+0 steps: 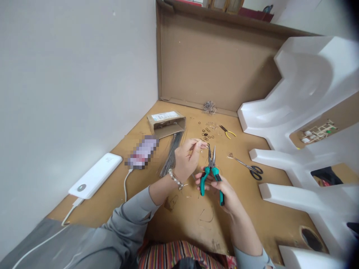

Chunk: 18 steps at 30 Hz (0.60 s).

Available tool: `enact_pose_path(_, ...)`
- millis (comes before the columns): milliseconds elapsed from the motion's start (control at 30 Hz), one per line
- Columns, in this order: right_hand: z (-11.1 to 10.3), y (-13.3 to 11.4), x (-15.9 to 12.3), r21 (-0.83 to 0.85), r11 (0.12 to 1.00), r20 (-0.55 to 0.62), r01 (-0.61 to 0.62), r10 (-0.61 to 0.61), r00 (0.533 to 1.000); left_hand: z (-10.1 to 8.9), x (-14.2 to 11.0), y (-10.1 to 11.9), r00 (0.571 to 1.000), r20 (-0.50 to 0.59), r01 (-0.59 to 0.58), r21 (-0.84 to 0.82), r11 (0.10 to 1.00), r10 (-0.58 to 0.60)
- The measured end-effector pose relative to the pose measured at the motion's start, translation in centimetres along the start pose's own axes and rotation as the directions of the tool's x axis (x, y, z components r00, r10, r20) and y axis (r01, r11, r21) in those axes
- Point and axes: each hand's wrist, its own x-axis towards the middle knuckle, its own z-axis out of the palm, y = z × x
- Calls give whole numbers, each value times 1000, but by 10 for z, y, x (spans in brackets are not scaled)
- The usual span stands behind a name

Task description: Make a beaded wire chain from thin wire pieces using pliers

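My right hand (221,188) grips green-handled needle-nose pliers (211,170), jaws open and pointing away from me. My left hand (187,157) is closed in a pinch on a small thin wire piece (199,142) held just left of the plier jaws. A beaded bracelet sits on my left wrist. Both hands hover over a brown cardboard floor (252,213).
A bundle of thin wires (171,153) and a small cardboard box (166,123) lie left of the hands. Small dark rings (206,133), yellow-handled pliers (227,132) and scissors (251,168) lie beyond. A white power bank (97,175) is at left. White foam blocks (303,123) stand right.
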Motion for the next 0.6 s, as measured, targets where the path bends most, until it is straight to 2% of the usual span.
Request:
enact_pose_path(133, 2, -5, 4, 22, 999, -13, 27, -27, 1000, 3, -3, -2, 1000, 4, -16, -24, 1000, 16)
enact_pose_path(300, 4, -7, 8, 58, 998, -33, 39, -37, 999, 5, -4, -3, 999, 12, 39, -31, 999, -39)
enact_pose_path(600, 4, -5, 12, 51, 998, -67, 34, -31, 997, 4, -5, -2, 999, 44, -5, 61, 998, 2)
